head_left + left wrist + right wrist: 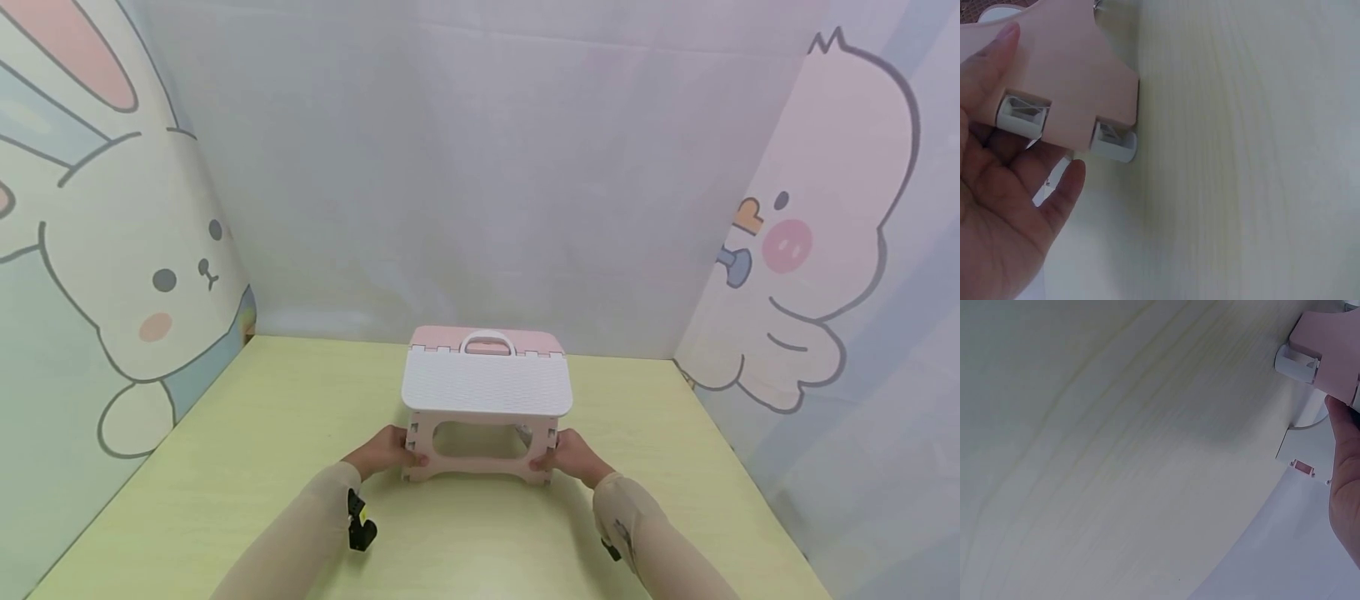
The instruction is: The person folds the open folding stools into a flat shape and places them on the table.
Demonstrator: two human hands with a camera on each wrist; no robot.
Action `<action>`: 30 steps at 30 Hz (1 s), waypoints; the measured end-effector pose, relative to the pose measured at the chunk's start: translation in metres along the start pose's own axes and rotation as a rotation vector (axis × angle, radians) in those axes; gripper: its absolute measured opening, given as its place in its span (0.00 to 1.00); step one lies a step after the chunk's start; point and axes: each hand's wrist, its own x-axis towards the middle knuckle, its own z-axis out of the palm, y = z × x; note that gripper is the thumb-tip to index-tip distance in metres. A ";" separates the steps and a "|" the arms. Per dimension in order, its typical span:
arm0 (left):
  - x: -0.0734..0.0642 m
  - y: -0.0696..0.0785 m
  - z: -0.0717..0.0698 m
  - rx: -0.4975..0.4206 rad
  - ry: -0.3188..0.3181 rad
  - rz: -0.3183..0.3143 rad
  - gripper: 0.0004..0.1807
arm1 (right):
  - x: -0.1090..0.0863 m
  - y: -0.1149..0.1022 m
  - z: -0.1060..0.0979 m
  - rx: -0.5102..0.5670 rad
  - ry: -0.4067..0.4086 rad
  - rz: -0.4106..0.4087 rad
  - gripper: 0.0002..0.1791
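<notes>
A pink and white folding step stool (487, 385) stands unfolded and upright on the table, its white half of the top toward me and the pink half behind. A white carry handle (487, 337) sits at the seam. My left hand (386, 450) grips the left edge of the near pink leg panel (1072, 75), thumb on its front and fingers curled behind. On the opposite edge, my right hand (576, 458) holds the same panel low down, thumb in front. In the right wrist view only part of that hand (1346, 481) shows, beside a white leg panel (1310, 450).
The pale yellow wood-grain table (480, 542) runs back to a light curtain (480, 183). Printed side curtains with a rabbit (165, 250) and a chick (825, 208) border it left and right. Black camera mounts (360, 521) are on my wrists.
</notes>
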 end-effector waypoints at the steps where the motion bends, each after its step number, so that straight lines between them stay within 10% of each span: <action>1: 0.000 0.000 0.000 0.002 0.003 0.000 0.22 | 0.000 0.000 0.000 0.000 0.003 0.002 0.13; 30: -0.004 0.003 0.000 0.063 0.077 0.016 0.16 | -0.004 -0.002 0.006 -0.048 0.122 0.028 0.10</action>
